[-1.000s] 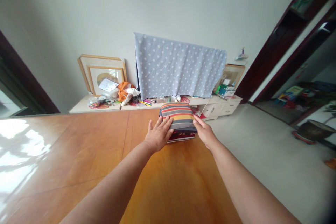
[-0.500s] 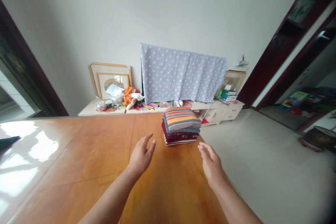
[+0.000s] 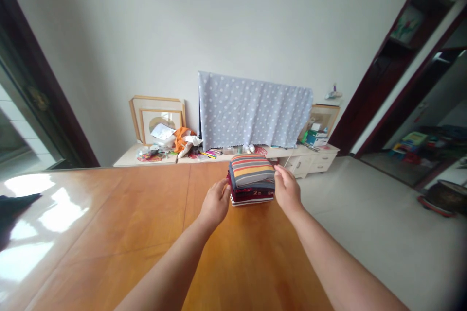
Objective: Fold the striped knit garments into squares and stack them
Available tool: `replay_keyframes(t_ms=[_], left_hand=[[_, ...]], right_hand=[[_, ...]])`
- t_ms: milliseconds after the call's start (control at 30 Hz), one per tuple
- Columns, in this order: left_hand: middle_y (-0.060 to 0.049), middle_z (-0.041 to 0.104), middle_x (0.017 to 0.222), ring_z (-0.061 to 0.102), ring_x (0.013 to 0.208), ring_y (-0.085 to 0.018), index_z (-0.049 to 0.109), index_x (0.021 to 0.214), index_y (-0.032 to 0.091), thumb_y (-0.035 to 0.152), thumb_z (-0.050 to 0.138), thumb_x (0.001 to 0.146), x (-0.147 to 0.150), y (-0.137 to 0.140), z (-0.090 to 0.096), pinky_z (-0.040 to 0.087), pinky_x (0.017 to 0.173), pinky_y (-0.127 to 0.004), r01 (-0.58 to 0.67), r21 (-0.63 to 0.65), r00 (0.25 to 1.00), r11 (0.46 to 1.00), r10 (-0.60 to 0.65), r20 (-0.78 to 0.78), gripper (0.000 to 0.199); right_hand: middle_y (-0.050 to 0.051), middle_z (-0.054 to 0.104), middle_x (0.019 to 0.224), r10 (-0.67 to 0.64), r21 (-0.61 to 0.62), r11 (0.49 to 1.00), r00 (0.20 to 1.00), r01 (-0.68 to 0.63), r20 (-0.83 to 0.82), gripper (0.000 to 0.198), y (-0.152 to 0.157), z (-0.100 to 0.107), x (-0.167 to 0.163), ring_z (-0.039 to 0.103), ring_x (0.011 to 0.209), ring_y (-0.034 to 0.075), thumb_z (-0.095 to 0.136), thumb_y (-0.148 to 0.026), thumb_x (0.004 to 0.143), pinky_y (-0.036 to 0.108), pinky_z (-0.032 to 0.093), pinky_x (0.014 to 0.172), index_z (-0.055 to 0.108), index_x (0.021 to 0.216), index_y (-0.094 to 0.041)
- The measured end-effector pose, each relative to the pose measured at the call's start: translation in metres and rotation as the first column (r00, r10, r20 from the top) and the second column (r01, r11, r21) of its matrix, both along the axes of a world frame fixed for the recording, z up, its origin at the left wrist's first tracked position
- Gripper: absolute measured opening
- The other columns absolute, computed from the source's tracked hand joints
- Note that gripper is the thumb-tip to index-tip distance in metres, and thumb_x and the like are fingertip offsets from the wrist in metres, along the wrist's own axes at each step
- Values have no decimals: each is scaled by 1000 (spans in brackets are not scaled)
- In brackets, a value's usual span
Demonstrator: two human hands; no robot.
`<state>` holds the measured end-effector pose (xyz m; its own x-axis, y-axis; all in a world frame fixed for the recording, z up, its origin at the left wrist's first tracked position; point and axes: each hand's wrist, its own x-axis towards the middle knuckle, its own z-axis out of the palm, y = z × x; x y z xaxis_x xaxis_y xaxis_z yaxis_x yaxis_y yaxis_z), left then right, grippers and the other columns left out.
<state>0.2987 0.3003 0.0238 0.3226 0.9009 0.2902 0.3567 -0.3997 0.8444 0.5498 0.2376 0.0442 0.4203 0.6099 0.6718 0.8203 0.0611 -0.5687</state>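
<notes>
A neat stack of folded clothes [image 3: 253, 189] stands near the far right edge of the wooden table. On top lies a folded piece with grey, orange, red and yellow stripes [image 3: 252, 169]; dark red layers and a black-and-white striped one show beneath. My left hand [image 3: 216, 202] is at the stack's left side, fingers stretched forward along it. Against the right side, my right hand [image 3: 287, 188] has its fingers extended and its palm turned inward. Both hands look to touch the clothes or nearly so; the exact contact is hidden. Neither hand is closed.
Beyond the wooden table [image 3: 120, 209], a low white cabinet [image 3: 314, 163] runs along the wall. A polka-dot cloth [image 3: 255, 109] covers something on it, beside picture frames [image 3: 160, 121] and clutter. Dark fabric [image 3: 16, 214] lies at the table's left. Tiled floor is at right.
Both hands have moved forward and inward, from in front of the stack to its two sides. The view has tilted up slightly. The stack rests on the table as before.
</notes>
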Motion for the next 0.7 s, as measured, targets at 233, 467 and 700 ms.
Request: replay_keyframes(t_ms=[233, 467, 700], left_hand=[[-11, 70, 125, 64, 118, -24, 65, 123, 16, 31, 54, 93, 36, 13, 4, 46, 105, -38, 76, -329, 906, 941, 72, 416, 35], [-11, 75, 107, 69, 101, -23, 66, 119, 16, 34, 63, 88, 48, 18, 9, 52, 94, -37, 113, -435, 849, 893, 141, 509, 36], [-10, 75, 101, 70, 96, -22, 64, 122, 16, 33, 61, 89, 51, 25, -4, 53, 93, -38, 97, -438, 852, 894, 153, 501, 37]], right_hand=[[9, 54, 147, 44, -401, 916, 996, -9, 78, 52, 79, 37, 48, 45, 140, 26, 31, -43, 101, 42, 36, 116, 56, 140, -20], [8, 39, 159, 184, -629, 776, 970, -43, 160, 60, 124, 21, 41, 32, 148, 23, 21, -45, 102, 38, 25, 121, 42, 152, -18], [4, 5, 169, 255, -802, 597, 950, -7, 182, 74, 120, -4, 9, 3, 155, 28, 10, -65, 99, 53, 10, 123, 13, 162, -26]])
